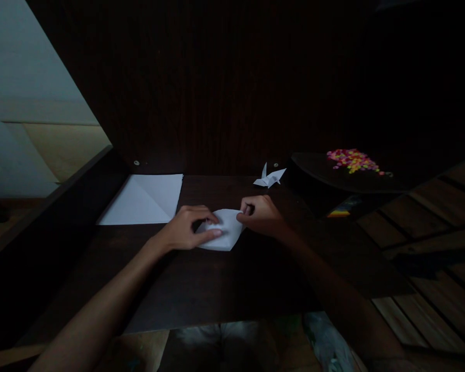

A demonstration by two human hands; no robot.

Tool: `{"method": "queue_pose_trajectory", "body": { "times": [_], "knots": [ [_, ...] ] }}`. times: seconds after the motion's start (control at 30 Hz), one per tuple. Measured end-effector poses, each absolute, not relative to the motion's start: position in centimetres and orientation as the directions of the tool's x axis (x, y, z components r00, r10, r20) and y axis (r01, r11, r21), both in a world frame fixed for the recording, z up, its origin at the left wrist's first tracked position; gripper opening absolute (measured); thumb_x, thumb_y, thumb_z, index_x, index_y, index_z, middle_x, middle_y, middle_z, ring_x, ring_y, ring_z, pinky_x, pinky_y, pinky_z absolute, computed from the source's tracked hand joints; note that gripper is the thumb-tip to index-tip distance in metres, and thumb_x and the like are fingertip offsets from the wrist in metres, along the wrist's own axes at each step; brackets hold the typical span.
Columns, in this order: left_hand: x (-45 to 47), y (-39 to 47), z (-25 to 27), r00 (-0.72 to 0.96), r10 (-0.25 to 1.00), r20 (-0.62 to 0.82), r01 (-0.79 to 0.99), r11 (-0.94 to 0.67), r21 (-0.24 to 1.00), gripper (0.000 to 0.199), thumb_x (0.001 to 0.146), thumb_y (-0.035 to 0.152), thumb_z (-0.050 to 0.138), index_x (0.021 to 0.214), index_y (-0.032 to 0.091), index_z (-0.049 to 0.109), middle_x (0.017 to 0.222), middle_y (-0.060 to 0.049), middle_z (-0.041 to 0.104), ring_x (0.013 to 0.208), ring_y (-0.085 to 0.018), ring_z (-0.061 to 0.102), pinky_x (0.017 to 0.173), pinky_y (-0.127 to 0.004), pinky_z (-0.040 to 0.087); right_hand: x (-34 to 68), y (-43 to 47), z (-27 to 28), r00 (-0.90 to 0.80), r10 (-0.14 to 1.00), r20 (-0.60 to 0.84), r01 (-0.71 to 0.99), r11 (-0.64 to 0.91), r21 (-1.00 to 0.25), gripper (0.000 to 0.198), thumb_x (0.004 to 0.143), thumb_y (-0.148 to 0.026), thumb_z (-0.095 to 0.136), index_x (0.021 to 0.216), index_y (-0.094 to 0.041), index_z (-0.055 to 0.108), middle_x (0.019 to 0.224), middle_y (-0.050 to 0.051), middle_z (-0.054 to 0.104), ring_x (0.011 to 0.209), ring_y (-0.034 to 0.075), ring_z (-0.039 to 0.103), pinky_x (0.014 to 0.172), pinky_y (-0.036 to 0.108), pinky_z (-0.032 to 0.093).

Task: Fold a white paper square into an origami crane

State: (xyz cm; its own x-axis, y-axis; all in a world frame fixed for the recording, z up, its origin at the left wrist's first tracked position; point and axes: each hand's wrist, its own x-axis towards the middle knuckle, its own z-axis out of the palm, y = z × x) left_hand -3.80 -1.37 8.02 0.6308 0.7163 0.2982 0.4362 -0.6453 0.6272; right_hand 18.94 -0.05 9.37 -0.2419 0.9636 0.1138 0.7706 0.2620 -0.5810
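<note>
A small folded piece of white paper (228, 230) lies on the dark wooden surface between my two hands. My left hand (189, 227) rests on its left part, thumb and fingertips apart and pressing down on top. At the paper's upper right edge, my right hand (261, 214) is closed, with thumb and curled fingers pinching the corner. Just beyond the right hand sits a white origami crane (270, 178). To the left, flat white paper (147, 199) with a diagonal crease lies near the back panel.
Tiny colourful paper pieces (354, 160) are heaped on a dark rounded shelf (313, 168) at the right. A raised dark side board (50, 206) bounds the left. Wooden slats (445, 206) are at the right, and a plastic bag (327, 338) lies below the front edge.
</note>
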Motion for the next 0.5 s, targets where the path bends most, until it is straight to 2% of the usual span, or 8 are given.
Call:
{"method": "queue_pose_trajectory", "body": {
  "times": [0.07, 0.2, 0.27, 0.5],
  "knots": [
    [-3.2, -1.9, 7.5, 0.727, 0.642, 0.243, 0.425, -0.700, 0.574, 0.039, 0.080, 0.047, 0.064, 0.104, 0.016, 0.069, 0.102, -0.010, 0.071, 0.094, -0.022, 0.066, 0.088, -0.034, 0.049, 19.0, 0.0, 9.2, -0.226, 0.966, 0.127, 0.770, 0.257, -0.584, 0.010, 0.064, -0.022, 0.059, 0.055, -0.018, 0.056, 0.055, -0.002, 0.058, 0.053, 0.011, 0.051, 0.049, 0.022, 0.033],
    [-2.3, -2.3, 5.9, 0.784, 0.589, 0.196, 0.460, -0.764, 0.452, 0.058, 0.079, 0.053, 0.064, 0.122, 0.014, 0.061, 0.119, -0.015, 0.066, 0.112, -0.027, 0.061, 0.099, -0.039, 0.046, 19.3, 0.1, 8.9, -0.220, 0.968, 0.121, 0.756, 0.247, -0.606, 0.009, 0.063, -0.021, 0.058, 0.055, -0.018, 0.056, 0.055, -0.002, 0.057, 0.053, 0.011, 0.051, 0.049, 0.022, 0.033],
    [-2.1, -2.4, 5.3, 0.793, 0.578, 0.192, 0.479, -0.786, 0.390, 0.057, 0.082, 0.053, 0.062, 0.124, 0.014, 0.060, 0.124, -0.015, 0.064, 0.116, -0.028, 0.059, 0.102, -0.041, 0.044, 19.6, 0.2, 8.8, -0.223, 0.968, 0.115, 0.753, 0.246, -0.610, 0.008, 0.063, -0.021, 0.058, 0.055, -0.018, 0.056, 0.056, -0.002, 0.057, 0.053, 0.011, 0.051, 0.049, 0.022, 0.033],
    [-1.9, -1.8, 4.3, 0.844, 0.506, 0.177, 0.460, -0.853, 0.247, 0.031, 0.093, 0.030, 0.052, 0.120, 0.020, 0.062, 0.127, -0.011, 0.062, 0.118, -0.024, 0.058, 0.104, -0.038, 0.044, 20.8, 0.7, 8.2, -0.203, 0.977, 0.072, 0.773, 0.205, -0.600, 0.008, 0.063, -0.022, 0.058, 0.057, -0.018, 0.057, 0.055, -0.002, 0.057, 0.053, 0.011, 0.051, 0.049, 0.022, 0.033]
  ]
}}
